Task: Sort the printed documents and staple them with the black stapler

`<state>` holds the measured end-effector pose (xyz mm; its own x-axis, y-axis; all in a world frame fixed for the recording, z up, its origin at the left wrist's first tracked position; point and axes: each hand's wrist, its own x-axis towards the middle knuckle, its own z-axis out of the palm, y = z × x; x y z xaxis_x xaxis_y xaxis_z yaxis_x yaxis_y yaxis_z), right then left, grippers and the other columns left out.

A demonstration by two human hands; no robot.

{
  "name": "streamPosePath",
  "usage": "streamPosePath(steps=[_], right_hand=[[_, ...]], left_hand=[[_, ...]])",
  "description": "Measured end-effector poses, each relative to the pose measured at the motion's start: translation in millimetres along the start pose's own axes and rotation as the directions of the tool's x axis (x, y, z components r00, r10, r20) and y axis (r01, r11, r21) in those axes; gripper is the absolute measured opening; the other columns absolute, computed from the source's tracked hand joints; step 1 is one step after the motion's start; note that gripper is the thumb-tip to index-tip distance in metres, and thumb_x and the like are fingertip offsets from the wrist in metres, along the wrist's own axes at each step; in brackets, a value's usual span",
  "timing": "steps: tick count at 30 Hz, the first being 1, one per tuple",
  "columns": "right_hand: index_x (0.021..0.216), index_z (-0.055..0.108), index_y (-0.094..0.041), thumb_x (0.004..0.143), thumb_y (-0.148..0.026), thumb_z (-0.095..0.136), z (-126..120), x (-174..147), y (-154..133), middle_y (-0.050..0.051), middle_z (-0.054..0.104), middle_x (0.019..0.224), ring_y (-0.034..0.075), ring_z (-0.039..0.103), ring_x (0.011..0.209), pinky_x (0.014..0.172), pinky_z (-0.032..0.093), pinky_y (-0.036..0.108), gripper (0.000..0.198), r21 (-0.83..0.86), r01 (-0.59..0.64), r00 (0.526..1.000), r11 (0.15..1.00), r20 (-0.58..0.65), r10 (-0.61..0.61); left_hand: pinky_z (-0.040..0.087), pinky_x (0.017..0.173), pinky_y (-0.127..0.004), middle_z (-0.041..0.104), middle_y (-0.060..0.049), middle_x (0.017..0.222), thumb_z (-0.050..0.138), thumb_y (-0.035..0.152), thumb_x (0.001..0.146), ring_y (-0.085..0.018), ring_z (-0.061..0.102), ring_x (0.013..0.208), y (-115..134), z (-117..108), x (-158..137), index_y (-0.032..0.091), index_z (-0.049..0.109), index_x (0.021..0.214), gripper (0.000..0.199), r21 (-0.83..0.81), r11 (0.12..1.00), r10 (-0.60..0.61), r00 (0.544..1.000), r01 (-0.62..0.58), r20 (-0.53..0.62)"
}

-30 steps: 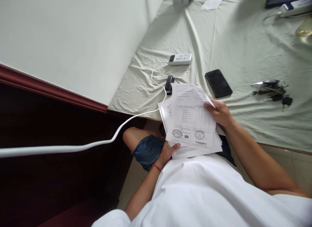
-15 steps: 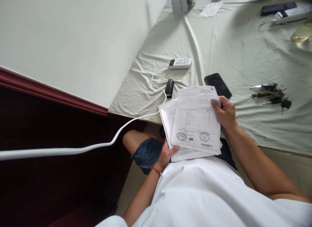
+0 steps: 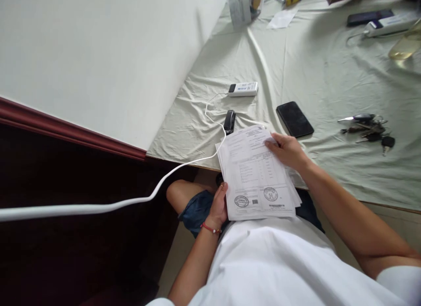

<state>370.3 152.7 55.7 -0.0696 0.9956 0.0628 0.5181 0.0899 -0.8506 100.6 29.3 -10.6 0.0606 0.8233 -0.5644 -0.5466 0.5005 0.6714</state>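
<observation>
A stack of printed sheets of paper is held above my lap at the table's front edge. Two round stamps and a small table of text show on the top sheet. My left hand grips the stack's lower left edge, its fingers hidden beneath the paper. With thumb on top, my right hand pinches the upper right side of the sheets. Just beyond that hand a black smartphone lies on the cloth. A black stapler-like object sits right behind the stack's top edge.
A white power bank joins a white cable that runs to the left. Keys lie at right on the green tablecloth. Another phone, a white device and a bottle are farther back.
The top sheet has come down onto the stack, lining up more closely with it. My right hand has moved left and slightly down; my left thumb has left the top sheet's lower corner.
</observation>
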Motion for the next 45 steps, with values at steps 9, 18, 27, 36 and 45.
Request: streamPosePath(steps=[9, 18, 27, 36, 45], right_hand=[[0.141, 0.055, -0.014, 0.092, -0.042, 0.054, 15, 4, 7, 0.020, 0.066, 0.130, 0.042, 0.053, 0.125, 0.104, 0.044, 0.060, 0.056, -0.471, -0.105, 0.991, 0.876, -0.121, 0.053], [0.151, 0.047, -0.017, 0.099, -0.045, 0.046, 20, -2, -13, 0.020, 0.071, 0.127, 0.037, 0.069, 0.115, 0.097, 0.052, 0.050, 0.059, -0.477, -0.258, 0.957, 0.840, -0.003, 0.291], [0.114, 0.069, -0.023, 0.074, -0.044, 0.082, 5, -13, -11, 0.007, 0.079, 0.105, 0.027, 0.077, 0.087, 0.079, 0.064, 0.040, 0.048, 0.492, -0.503, 0.846, 0.710, 0.447, 0.289], [0.099, 0.079, -0.018, 0.063, -0.039, 0.094, -35, -26, -10, 0.009, 0.081, 0.101, 0.029, 0.078, 0.085, 0.080, 0.066, 0.045, 0.044, 0.601, -0.504, 0.864, 0.620, 0.364, 0.349], [0.096, 0.080, -0.022, 0.072, -0.044, 0.087, -80, -6, -42, 0.007, 0.081, 0.096, 0.030, 0.078, 0.082, 0.074, 0.067, 0.046, 0.034, 0.518, -0.304, 0.952, 0.800, 0.141, 0.270]], left_hand=[[0.054, 0.106, -0.057, 0.079, -0.017, 0.108, 0.093, 0.026, 0.065, -0.037, 0.075, 0.104, -2, 16, 6, 0.009, 0.072, 0.114, 0.056, 0.012, 0.996, -0.083, 0.996, 0.083, -0.014], [0.050, 0.112, -0.055, 0.078, -0.017, 0.114, 0.093, 0.031, 0.067, -0.038, 0.072, 0.114, 11, 23, 10, 0.010, 0.071, 0.117, 0.058, -0.027, 0.999, -0.022, 1.000, 0.022, 0.014], [0.054, 0.107, -0.056, 0.078, -0.017, 0.114, 0.100, 0.024, 0.055, -0.037, 0.075, 0.105, 15, 40, 9, 0.009, 0.075, 0.109, 0.061, 0.014, 1.000, -0.008, 1.000, 0.007, 0.029], [0.059, 0.099, -0.052, 0.078, -0.016, 0.116, 0.097, 0.034, 0.063, -0.034, 0.076, 0.102, 49, 71, 3, 0.011, 0.079, 0.109, 0.055, 0.191, 0.966, 0.129, 0.967, -0.173, 0.222], [0.055, 0.102, -0.045, 0.078, -0.012, 0.115, 0.092, 0.039, 0.070, -0.031, 0.073, 0.107, 116, 109, 56, 0.013, 0.079, 0.109, 0.048, 0.286, 0.896, 0.164, 0.852, -0.339, 0.497]])
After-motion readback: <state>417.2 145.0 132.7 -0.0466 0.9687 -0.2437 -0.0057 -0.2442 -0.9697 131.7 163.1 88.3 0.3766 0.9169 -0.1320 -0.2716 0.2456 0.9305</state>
